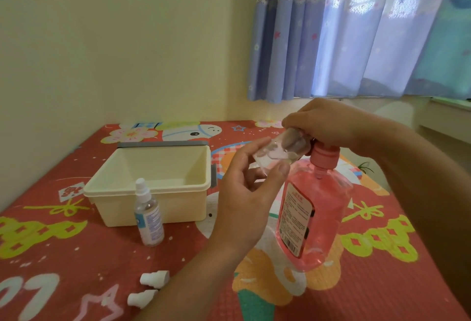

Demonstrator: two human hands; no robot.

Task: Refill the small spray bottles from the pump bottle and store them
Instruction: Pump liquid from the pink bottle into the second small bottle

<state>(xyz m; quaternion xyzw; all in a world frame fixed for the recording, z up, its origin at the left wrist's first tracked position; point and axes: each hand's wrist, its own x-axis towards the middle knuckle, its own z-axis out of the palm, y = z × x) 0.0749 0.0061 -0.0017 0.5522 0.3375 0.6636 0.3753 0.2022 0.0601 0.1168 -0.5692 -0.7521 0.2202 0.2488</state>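
Observation:
My left hand (246, 193) grips a small clear bottle (277, 153), tilted with its mouth up against the nozzle of the pink pump bottle (313, 208). My right hand (328, 124) is curled over the pump head, which it hides. The pump bottle holds pink liquid and leans slightly on the mat. Another small spray bottle (149, 215) stands upright with its sprayer on, in front of the cream bin (142, 188). Two loose white spray caps (155, 279) (141, 298) lie at the front of the mat.
The cream bin sits at the left of the colourful red mat (51, 244), near the yellow wall. Blue curtains (356, 30) hang behind on the right, and a pale ledge (446, 127) stands beyond the mat's right edge.

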